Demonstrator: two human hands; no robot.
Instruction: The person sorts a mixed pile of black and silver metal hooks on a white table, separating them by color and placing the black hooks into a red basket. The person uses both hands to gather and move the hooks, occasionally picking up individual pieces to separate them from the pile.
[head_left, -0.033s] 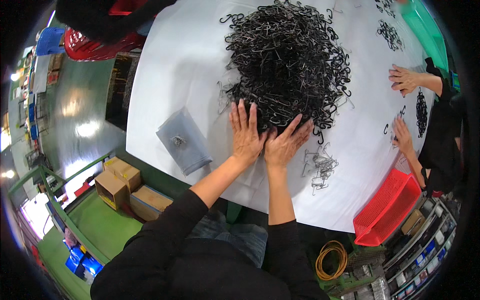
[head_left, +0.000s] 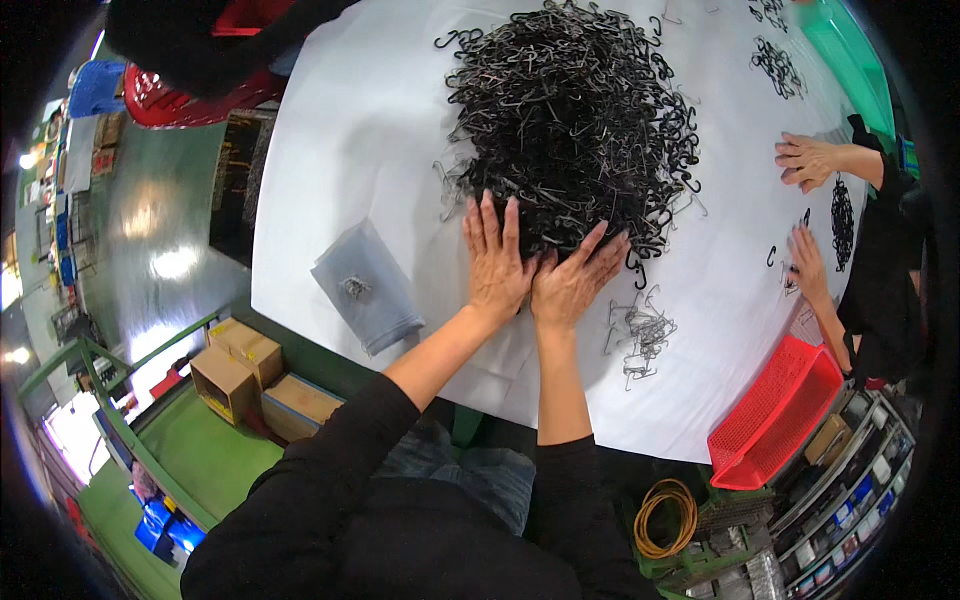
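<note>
A large heap of black metal S-hooks (head_left: 575, 130) lies on the white-covered table (head_left: 340, 150). My left hand (head_left: 497, 265) rests against its near edge, palm down, fingers straight and pointing away from me. Beside it, my right hand (head_left: 575, 285) lies flat on the same edge with fingers stretched out to the right. The thumbs come together between the hands. Neither hand grips a hook, though what lies under the palms is hidden. Thin silvery wire hooks (head_left: 645, 335) form a small loose cluster right of my right hand.
A clear plastic bag (head_left: 375, 305) with small metal bits lies left. At right, a co-worker's hands (head_left: 808, 160) are near small hook piles (head_left: 843, 225). A red basket (head_left: 775, 415) sits at the table's right edge, a green tray (head_left: 845, 60) beyond. Cardboard boxes (head_left: 235, 365) stand lower left.
My left hand has edged slightly farther onto the heap. Otherwise the hands and hooks look much the same.
</note>
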